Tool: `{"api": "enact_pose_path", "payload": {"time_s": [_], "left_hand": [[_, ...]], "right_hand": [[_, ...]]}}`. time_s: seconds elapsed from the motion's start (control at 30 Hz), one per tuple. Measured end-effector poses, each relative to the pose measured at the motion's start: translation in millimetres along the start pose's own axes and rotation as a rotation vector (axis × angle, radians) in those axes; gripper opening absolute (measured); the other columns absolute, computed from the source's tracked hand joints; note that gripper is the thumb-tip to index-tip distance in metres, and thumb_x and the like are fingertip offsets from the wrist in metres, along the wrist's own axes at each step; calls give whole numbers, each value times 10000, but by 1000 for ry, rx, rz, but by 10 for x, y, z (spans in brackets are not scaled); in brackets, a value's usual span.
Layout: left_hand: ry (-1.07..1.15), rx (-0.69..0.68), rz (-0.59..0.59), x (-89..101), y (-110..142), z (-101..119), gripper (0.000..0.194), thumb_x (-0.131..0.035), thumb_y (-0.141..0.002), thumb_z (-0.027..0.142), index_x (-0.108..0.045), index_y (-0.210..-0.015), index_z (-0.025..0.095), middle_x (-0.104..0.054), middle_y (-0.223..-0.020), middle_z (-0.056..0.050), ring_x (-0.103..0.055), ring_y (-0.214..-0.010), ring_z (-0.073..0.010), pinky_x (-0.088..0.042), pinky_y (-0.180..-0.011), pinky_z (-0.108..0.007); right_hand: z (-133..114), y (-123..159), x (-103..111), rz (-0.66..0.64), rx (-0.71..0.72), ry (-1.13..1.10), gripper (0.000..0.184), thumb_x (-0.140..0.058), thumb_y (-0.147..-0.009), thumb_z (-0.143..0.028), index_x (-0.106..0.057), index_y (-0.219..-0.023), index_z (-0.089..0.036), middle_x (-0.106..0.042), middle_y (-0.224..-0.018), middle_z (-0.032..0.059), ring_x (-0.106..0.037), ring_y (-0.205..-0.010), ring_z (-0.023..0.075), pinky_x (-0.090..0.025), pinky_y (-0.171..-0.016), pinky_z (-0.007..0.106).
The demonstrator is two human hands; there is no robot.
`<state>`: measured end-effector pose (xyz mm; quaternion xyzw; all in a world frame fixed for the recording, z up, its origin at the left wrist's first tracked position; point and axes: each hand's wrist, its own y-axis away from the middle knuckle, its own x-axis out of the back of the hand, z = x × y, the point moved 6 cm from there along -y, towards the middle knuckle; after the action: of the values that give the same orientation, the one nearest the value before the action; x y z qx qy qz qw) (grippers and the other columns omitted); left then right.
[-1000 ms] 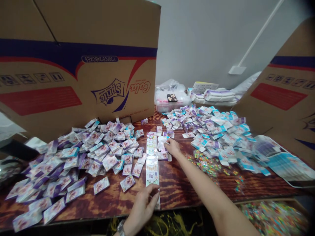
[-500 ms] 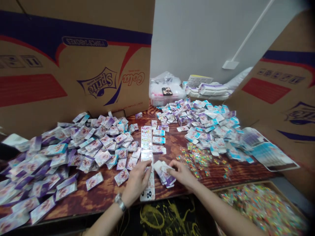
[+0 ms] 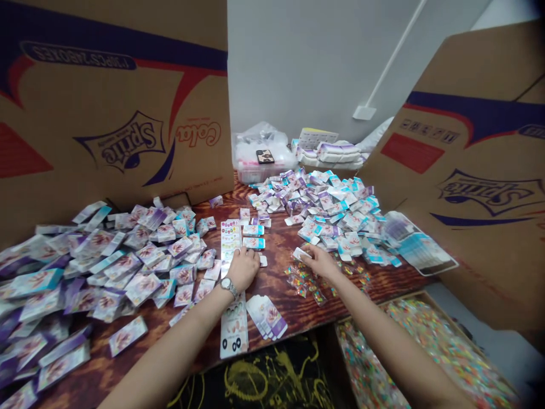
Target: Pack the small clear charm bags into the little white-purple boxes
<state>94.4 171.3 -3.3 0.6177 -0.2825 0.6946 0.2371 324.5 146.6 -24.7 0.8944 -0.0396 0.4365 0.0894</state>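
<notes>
My left hand (image 3: 243, 270) lies over a long printed sticker strip (image 3: 233, 338), fingers curled down on a small flat box (image 3: 263, 261) whose white end sticks out. Most of that box is hidden under the hand. My right hand (image 3: 320, 262) pinches a small white piece (image 3: 300, 254), of a kind I cannot make out, just above little clear packets of colourful bits (image 3: 303, 281). Two blue-and-white small boxes (image 3: 254, 237) lie in a column beyond my left hand. A fanned stack of flat purple-and-white cartons (image 3: 267, 318) rests near the table edge.
Piled filled boxes (image 3: 140, 284) cover the left side. More open boxes (image 3: 336, 210) heap up at the back right, beside bundled flat cartons (image 3: 421, 244). Large cardboard boxes (image 3: 114, 91) stand around the table. A carton of colourful packets (image 3: 443, 346) sits below right.
My right hand has let go of the fanned cartons, moved to the packets and now pinches a white piece. My left hand has moved up the strip to the small box. The view has shifted right.
</notes>
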Motion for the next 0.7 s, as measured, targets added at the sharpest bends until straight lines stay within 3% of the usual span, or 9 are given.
{"api": "enact_pose_path", "payload": {"time_s": [0.13, 0.3, 0.5, 0.6, 0.7], "left_hand": [[-50, -5, -13, -17, -40, -1, 179, -410, -850, 73, -581, -884, 110, -605, -851, -147, -502, -865, -276, -354, -745, -418], [-55, -2, 20, 33, -69, 47, 181, -418, -844, 69, -576, -915, 123, -597, -831, -133, -501, -851, -275, -363, -728, -409], [0, 75, 132, 304, 107, -33, 312, -445, -856, 141, -463, -1167, 137, -544, -976, -118, -481, -929, -261, -400, -777, -391], [56, 134, 183, 415, 353, -156, 454, -511, -838, 210, -364, -1260, 127, -502, -1053, -113, -475, -961, -246, -426, -815, -366], [258, 201, 248, 455, 643, -226, 464, -541, -820, 198, -366, -1246, 141, -482, -1066, -102, -481, -971, -231, -438, -851, -362]], "right_hand": [[53, -252, -89, -33, -79, 113, 208, -644, -709, -326, -660, -862, -187, -670, -776, 30, -594, -713, 180, -363, -599, 234], [-31, -296, -146, -67, -102, 169, 142, -679, -677, -287, -609, -625, -175, -615, -617, 33, -582, -685, 189, -314, -577, 239], [-351, -284, -226, -88, 9, -28, 182, -631, -754, -354, -581, -794, -183, -615, -738, 24, -551, -732, 166, -325, -595, 228], [-571, -250, -280, -162, 72, -234, 249, -578, -792, -393, -560, -924, -183, -621, -750, 13, -551, -665, 145, -359, -564, 224], [-807, -125, -329, -257, 132, -447, 341, -534, -818, -434, -536, -1038, -174, -641, -869, 37, -575, -690, 134, -407, -572, 223]]}}
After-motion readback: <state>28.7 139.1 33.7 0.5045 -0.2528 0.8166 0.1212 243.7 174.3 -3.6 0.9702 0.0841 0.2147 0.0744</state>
